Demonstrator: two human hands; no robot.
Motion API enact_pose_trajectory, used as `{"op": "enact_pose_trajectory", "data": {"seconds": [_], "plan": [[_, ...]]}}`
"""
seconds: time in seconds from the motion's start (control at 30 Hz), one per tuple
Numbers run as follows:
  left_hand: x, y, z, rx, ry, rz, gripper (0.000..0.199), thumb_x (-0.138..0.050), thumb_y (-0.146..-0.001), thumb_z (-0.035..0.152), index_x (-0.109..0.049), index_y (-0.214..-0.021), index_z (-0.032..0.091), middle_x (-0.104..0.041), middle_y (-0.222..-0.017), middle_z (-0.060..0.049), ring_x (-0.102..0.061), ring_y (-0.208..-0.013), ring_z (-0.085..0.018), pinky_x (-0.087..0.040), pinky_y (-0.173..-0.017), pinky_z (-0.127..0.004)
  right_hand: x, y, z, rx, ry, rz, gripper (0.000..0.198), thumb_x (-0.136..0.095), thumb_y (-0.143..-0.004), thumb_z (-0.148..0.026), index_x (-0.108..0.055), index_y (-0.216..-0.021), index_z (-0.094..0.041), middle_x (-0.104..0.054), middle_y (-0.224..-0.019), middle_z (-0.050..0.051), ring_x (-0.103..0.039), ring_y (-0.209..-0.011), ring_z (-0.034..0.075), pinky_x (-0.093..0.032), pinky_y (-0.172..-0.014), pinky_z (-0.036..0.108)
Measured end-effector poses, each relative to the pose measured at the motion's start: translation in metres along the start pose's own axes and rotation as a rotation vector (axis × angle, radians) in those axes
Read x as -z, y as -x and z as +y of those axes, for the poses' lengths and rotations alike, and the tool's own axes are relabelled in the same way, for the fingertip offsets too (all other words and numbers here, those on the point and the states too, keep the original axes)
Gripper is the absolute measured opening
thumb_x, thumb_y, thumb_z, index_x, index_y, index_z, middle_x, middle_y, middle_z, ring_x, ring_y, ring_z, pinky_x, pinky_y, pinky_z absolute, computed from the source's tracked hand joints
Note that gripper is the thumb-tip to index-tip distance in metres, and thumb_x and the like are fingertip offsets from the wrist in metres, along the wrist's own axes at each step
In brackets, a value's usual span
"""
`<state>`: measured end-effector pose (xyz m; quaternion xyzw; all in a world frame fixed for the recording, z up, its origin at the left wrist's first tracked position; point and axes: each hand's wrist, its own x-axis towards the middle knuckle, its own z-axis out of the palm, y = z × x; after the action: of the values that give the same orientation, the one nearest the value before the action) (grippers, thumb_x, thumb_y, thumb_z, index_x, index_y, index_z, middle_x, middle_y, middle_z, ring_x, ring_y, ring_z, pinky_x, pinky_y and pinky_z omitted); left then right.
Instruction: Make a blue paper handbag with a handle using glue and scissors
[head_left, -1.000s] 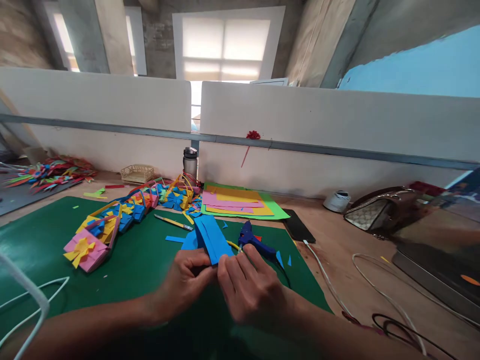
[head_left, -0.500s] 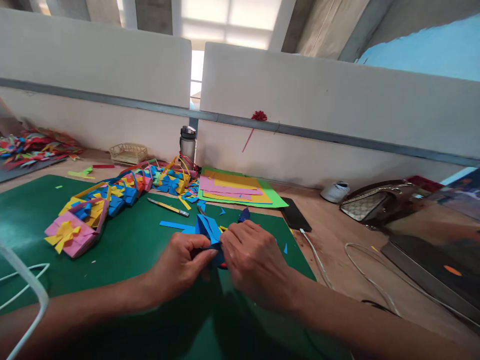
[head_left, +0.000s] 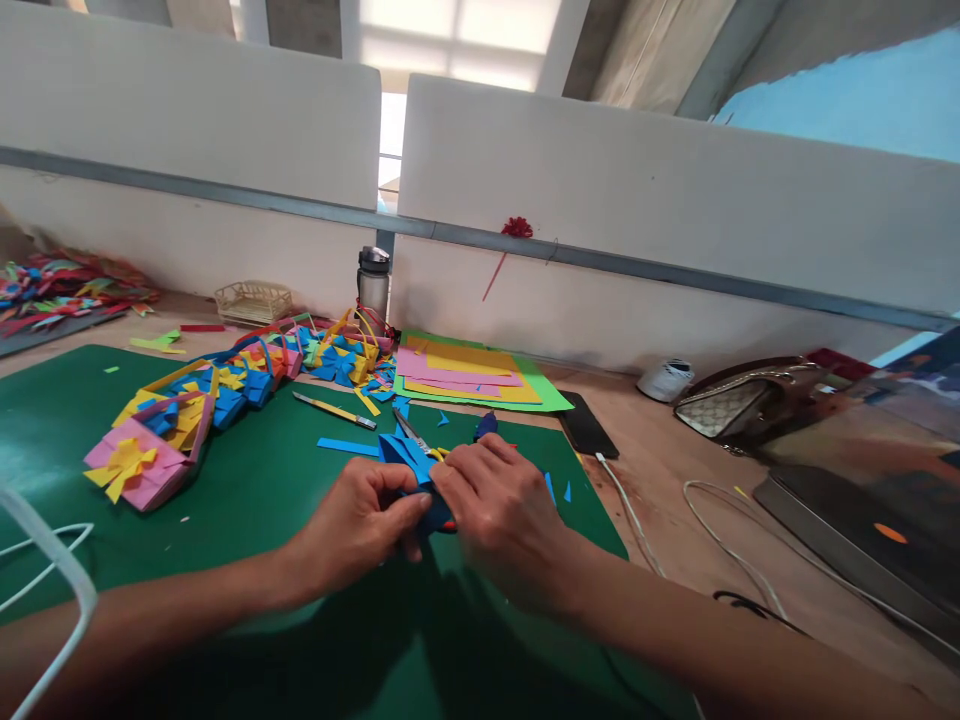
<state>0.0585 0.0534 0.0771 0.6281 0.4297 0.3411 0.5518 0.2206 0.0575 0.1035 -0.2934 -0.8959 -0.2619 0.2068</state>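
Note:
A folded piece of blue paper (head_left: 405, 455) is held between my two hands above the green cutting mat (head_left: 247, 490). My left hand (head_left: 375, 515) pinches its left side between thumb and fingers. From the right, my right hand (head_left: 502, 510) closes over the other side, and its fingers hide much of the fold. Just behind the paper lie scissors (head_left: 409, 428), partly covered by it and the right hand. A blue paper strip (head_left: 347, 447) rests to the left. Beyond that is a yellow craft knife (head_left: 334, 410).
Small paper baskets with bows (head_left: 142, 468) line the left of the mat. Coloured paper sheets (head_left: 480, 375), a bottle (head_left: 373, 285) and a phone (head_left: 589, 425) with a white cable stand farther back. A handbag (head_left: 739, 405) is at right.
The blue paper has tilted and shifted slightly left with my hands, and more of the scissors shows behind it. My right fingers have moved a little leftward over the paper.

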Motion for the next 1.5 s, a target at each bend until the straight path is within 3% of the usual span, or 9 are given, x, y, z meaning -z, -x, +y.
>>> {"op": "enact_pose_trajectory", "data": {"seconds": [0.2,0.47,0.73,0.97,1.13,1.27,1.37,1.5], "plan": [[-0.001,-0.001,0.0,0.008,0.065,-0.01,0.027,-0.056,-0.072,0.035,-0.053,-0.056,0.014,-0.058,-0.047,0.001,-0.05,-0.043,-0.008,-0.034,-0.043,-0.016,0.004,-0.002,-0.005,0.101,0.213,0.058,0.031,-0.034,-0.084,-0.006,-0.058,-0.067,-0.014,-0.051,-0.054,0.003,-0.042,-0.052,0.016,-0.037,-0.073,0.038],[-0.002,-0.002,-0.001,0.002,0.344,-0.12,0.019,-0.063,-0.07,0.03,-0.058,-0.062,0.013,-0.057,-0.055,0.003,-0.051,-0.049,-0.007,-0.04,-0.047,-0.017,0.003,-0.001,-0.015,0.118,0.345,0.106,0.026,-0.038,-0.083,-0.008,-0.063,-0.075,-0.01,-0.061,-0.065,0.009,-0.051,-0.059,0.019,-0.039,-0.075,0.043],[-0.003,-0.002,-0.003,-0.043,0.458,-0.136,0.021,-0.068,-0.07,0.033,-0.066,-0.073,0.012,-0.062,-0.066,0.0,-0.054,-0.061,-0.009,-0.043,-0.053,-0.016,0.002,0.003,-0.02,0.046,0.287,0.105,0.024,-0.041,-0.084,-0.01,-0.064,-0.087,-0.006,-0.064,-0.072,0.01,-0.056,-0.069,0.021,-0.04,-0.078,0.042],[-0.002,-0.004,-0.007,-0.061,0.626,-0.164,0.028,-0.072,-0.066,0.028,-0.068,-0.091,0.014,-0.068,-0.086,-0.006,-0.059,-0.068,-0.012,-0.048,-0.057,-0.021,-0.003,0.011,-0.022,-0.02,0.303,0.118,0.033,-0.035,-0.088,-0.008,-0.063,-0.104,-0.004,-0.064,-0.111,0.017,-0.054,-0.103,0.029,-0.039,-0.082,0.045],[-0.003,-0.005,-0.007,-0.007,0.641,-0.057,0.029,-0.068,-0.071,0.04,-0.068,-0.074,0.011,-0.067,-0.073,-0.006,-0.06,-0.063,-0.013,-0.047,-0.054,-0.021,-0.01,0.019,-0.025,-0.021,0.262,0.087,0.036,-0.032,-0.088,-0.007,-0.061,-0.109,-0.007,-0.058,-0.123,0.017,-0.049,-0.113,0.029,-0.037,-0.089,0.047],[-0.001,-0.007,-0.007,-0.034,0.572,-0.01,0.028,-0.067,-0.072,0.039,-0.065,-0.072,0.011,-0.065,-0.066,-0.004,-0.057,-0.06,-0.011,-0.046,-0.054,-0.021,-0.004,0.029,-0.026,-0.034,0.137,0.104,0.035,-0.033,-0.087,-0.006,-0.059,-0.11,-0.008,-0.057,-0.122,0.019,-0.046,-0.118,0.029,-0.037,-0.091,0.047],[0.003,-0.007,-0.009,-0.067,0.475,0.033,0.026,-0.066,-0.073,0.037,-0.062,-0.071,0.011,-0.062,-0.062,-0.002,-0.053,-0.056,-0.009,-0.042,-0.052,-0.019,0.012,0.033,-0.023,-0.19,-0.152,0.176,0.026,-0.039,-0.086,-0.009,-0.058,-0.103,-0.013,-0.062,-0.11,0.016,-0.054,-0.108,0.025,-0.044,-0.087,0.041],[0.004,-0.004,-0.012,-0.058,0.378,0.063,0.023,-0.065,-0.073,0.034,-0.058,-0.069,0.012,-0.053,-0.058,0.003,-0.042,-0.05,-0.005,-0.032,-0.046,-0.017,0.022,0.037,-0.019,-0.699,-0.684,0.087,0.01,-0.048,-0.087,-0.027,-0.054,-0.085,-0.02,-0.062,-0.08,0.004,-0.061,-0.074,0.016,-0.05,-0.066,0.028]]}}
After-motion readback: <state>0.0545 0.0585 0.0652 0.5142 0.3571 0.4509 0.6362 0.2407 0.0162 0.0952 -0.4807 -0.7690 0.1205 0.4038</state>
